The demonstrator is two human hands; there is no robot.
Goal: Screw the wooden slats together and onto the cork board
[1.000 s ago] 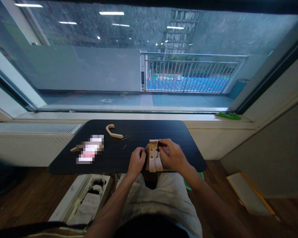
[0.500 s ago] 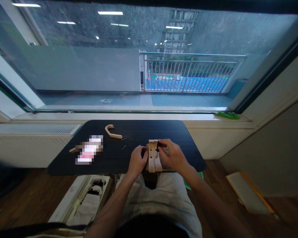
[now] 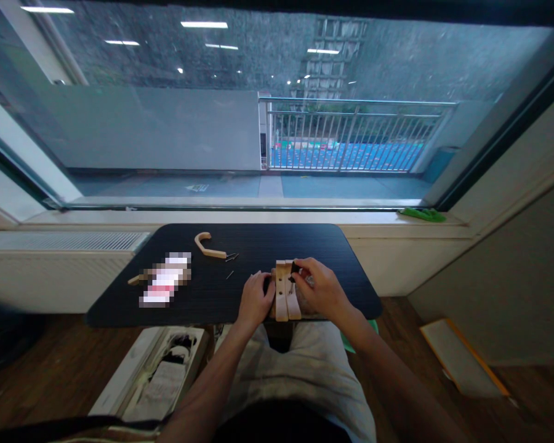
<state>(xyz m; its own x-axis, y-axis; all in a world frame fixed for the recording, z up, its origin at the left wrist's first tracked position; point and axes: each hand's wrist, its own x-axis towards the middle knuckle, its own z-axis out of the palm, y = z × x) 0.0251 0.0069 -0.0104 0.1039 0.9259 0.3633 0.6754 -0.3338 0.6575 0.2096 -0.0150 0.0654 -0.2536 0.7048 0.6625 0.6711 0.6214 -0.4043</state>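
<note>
A small wooden assembly [image 3: 284, 295] of light slats stands at the near edge of a black table [image 3: 258, 243]. My left hand [image 3: 255, 301] grips its left side with curled fingers. My right hand [image 3: 321, 290] is closed in a pinch on a small dark tool [image 3: 294, 269] whose tip rests on the top of the wood. Whether the tool is a key or a driver is too small to tell.
A curved wooden piece [image 3: 207, 246] lies farther back with a few loose screws [image 3: 231, 256] beside it. A blurred pink and white packet [image 3: 164, 282] lies at the left over a wooden strip. An open box [image 3: 161, 375] sits on the floor at the left.
My left hand has slid right and closed against the wooden assembly. My right hand has barely shifted on the tool.
</note>
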